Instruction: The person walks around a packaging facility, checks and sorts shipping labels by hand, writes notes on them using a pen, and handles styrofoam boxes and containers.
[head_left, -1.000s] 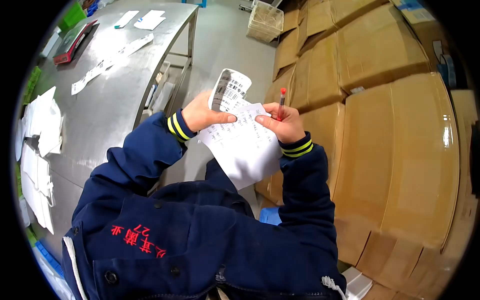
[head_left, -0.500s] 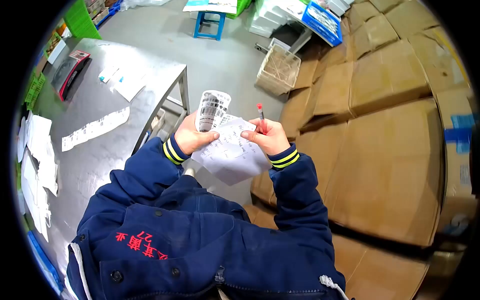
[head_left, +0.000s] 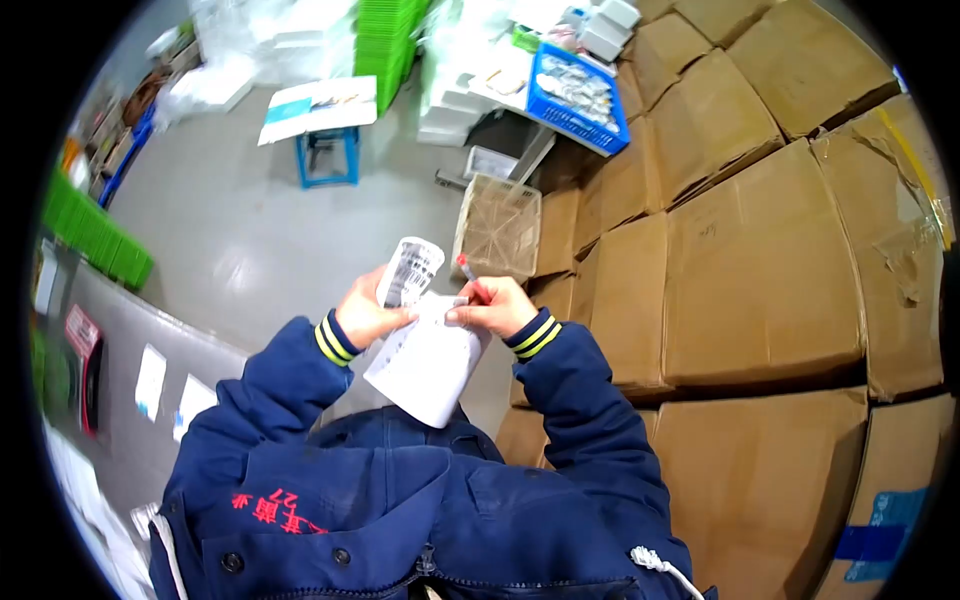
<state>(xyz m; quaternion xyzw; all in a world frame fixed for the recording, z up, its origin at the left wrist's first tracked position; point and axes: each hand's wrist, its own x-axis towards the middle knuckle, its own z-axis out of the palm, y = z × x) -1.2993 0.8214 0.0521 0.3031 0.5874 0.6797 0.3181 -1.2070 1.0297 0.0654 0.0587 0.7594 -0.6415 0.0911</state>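
Note:
In front of my chest I hold a white paper sheet (head_left: 428, 372) by its upper part, its lower end curling down. My left hand (head_left: 362, 310) is closed on its left side, thumb on top. The same hand grips a printed barcode label strip (head_left: 411, 271), which stands up curled above the fingers. My right hand (head_left: 502, 306) pinches the sheet's upper right edge. A red-capped pen (head_left: 474, 279) sits between its fingers, pointing up and left. Writing on the sheet is too faint to read.
Stacked cardboard boxes (head_left: 765, 270) line the right side. A metal table (head_left: 190, 335) on the left carries papers and a red-and-black device (head_left: 84, 360). Ahead are a cream plastic crate (head_left: 497, 225), a blue stool (head_left: 328, 160) and a blue basket (head_left: 578, 95).
My view has swung left-to-right away from the table, and the stool and crate sit lower in view. The sheet has tilted and curled; both hands keep their hold.

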